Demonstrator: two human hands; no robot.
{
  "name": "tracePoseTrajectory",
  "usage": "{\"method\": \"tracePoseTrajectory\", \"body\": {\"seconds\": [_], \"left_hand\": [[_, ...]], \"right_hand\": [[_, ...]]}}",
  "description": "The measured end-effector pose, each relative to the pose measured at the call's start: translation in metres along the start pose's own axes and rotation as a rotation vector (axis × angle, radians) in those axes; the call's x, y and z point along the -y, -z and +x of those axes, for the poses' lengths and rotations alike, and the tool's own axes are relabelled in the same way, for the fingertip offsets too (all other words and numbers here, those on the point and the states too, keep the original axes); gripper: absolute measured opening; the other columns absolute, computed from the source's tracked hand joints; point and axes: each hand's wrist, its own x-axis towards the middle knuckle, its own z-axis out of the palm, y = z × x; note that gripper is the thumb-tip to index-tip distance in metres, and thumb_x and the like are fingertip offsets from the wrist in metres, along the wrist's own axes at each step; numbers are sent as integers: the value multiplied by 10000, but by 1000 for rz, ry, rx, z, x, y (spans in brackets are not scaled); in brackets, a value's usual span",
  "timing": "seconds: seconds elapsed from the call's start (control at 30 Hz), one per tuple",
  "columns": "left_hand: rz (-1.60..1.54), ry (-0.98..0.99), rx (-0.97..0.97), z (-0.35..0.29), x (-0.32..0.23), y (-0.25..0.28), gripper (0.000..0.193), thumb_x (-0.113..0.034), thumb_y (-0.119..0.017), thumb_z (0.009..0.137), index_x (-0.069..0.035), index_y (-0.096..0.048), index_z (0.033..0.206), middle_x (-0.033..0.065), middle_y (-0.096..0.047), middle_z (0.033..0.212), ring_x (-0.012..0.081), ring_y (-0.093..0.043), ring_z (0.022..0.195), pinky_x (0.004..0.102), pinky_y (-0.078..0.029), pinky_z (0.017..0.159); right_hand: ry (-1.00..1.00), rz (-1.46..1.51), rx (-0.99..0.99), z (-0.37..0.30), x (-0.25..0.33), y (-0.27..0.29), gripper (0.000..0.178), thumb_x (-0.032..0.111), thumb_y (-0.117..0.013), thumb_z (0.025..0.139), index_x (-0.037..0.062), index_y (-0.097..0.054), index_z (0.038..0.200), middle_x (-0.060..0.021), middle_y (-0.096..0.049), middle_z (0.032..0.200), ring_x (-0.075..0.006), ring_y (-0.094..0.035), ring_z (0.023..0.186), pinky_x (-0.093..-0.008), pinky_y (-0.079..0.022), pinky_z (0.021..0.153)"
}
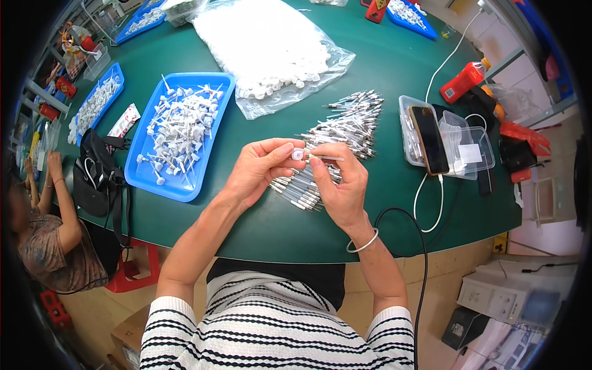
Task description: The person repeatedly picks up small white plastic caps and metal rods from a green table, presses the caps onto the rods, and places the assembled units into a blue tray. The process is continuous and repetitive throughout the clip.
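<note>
Between the thumb and forefinger of my left hand point(256, 168) is a small round white plastic cap point(298, 154). My right hand point(339, 184) pinches a thin pale rod point(327, 158), one end close against the cap; whether it sits inside the cap I cannot tell. Under and behind my hands lies a heap of slim grey and white rods with metal ends point(348, 126). To the left, a blue tray point(137, 161) holds many capped rods point(182, 126). Beyond my hands a clear plastic bag point(256, 110) spills white caps point(271, 77).
On the green table point(265, 237) at right, a phone point(428, 140) rests on clear plastic boxes point(481, 154), with a white cable trailing. A red bottle point(462, 83) lies behind. A black bag point(92, 176) sits at the left edge, near a seated person point(58, 246).
</note>
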Motion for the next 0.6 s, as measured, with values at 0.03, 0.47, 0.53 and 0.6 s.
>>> {"method": "tracePoseTrajectory", "body": {"seconds": [0.03, 0.47, 0.53, 0.6], "left_hand": [[3, 3, 0, 0, 0, 0, 261, -162, -612, 951, 37, -657, 1113, 117, -699, 1006, 164, -707, 856, 212, -576, 685], [27, 9, -1, 1, 0, 0, 270, -177, -609, 954, 41, -659, 1106, 115, -700, 989, 153, -705, 844, 209, -572, 673], [36, 4, -4, 1, 1, 0, 268, -176, -610, 954, 41, -660, 1103, 114, -700, 988, 153, -705, 843, 208, -572, 672], [47, 0, -10, 1, 1, 1, 265, -174, -611, 954, 40, -661, 1101, 112, -700, 989, 153, -705, 842, 208, -572, 671]], "right_hand": [[3, -8, 1, 0, 0, 0, 137, -27, -650, 840, 16, -624, 968, -102, -650, 904, -210, -658, 755, -304, -535, 674], [44, -59, 9, 1, 2, 1, 152, -45, -645, 818, 19, -616, 953, -106, -643, 902, -226, -652, 749, -315, -530, 664], [51, -68, 11, 1, 2, 1, 158, -49, -644, 814, 19, -615, 955, -106, -640, 900, -229, -650, 747, -317, -529, 663], [56, -75, 12, 2, 3, 1, 162, -52, -643, 811, 19, -615, 955, -105, -638, 896, -231, -648, 742, -320, -528, 661]]}}
